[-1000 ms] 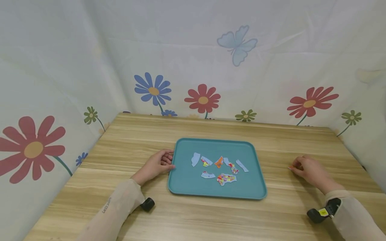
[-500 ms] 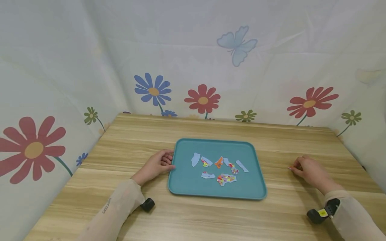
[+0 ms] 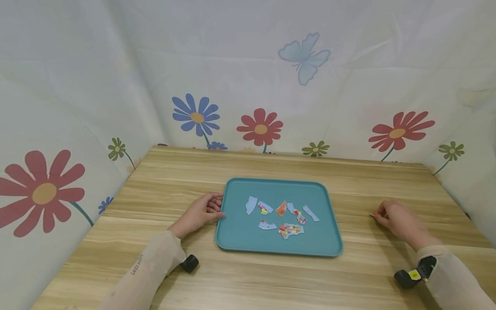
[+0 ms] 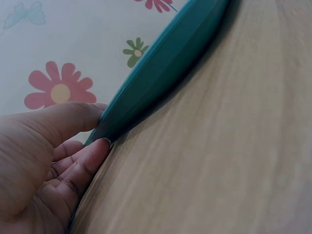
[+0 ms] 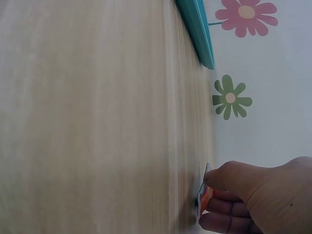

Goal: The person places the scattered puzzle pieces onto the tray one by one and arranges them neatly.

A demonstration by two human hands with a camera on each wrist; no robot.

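A teal tray point(image 3: 279, 252) lies on the wooden table with several torn paper pieces in it. Some pieces are pale blue, others carry bright print, like the orange scrap point(image 3: 281, 209) and the larger multicoloured piece point(image 3: 290, 230). At the tray's left side, my left hand point(image 3: 203, 211) grips the rim, thumb on top and fingers against the outer wall. Well to the right of the tray, my right hand point(image 3: 399, 221) pinches a small torn paper piece point(image 5: 204, 199) between thumb and fingers. Its orange side faces the palm in the right wrist view, low over the tabletop.
A white curtain point(image 3: 232, 64) printed with flowers and a butterfly hangs behind and beside the wooden table point(image 3: 294, 284). Black wrist cameras, the left one point(image 3: 190, 263) and the right one point(image 3: 407, 278), stick out from the sleeves.
The paper piece in my right hand has tilted slightly, showing less orange in the head view. The left hand, the tray and its pieces have stayed put.
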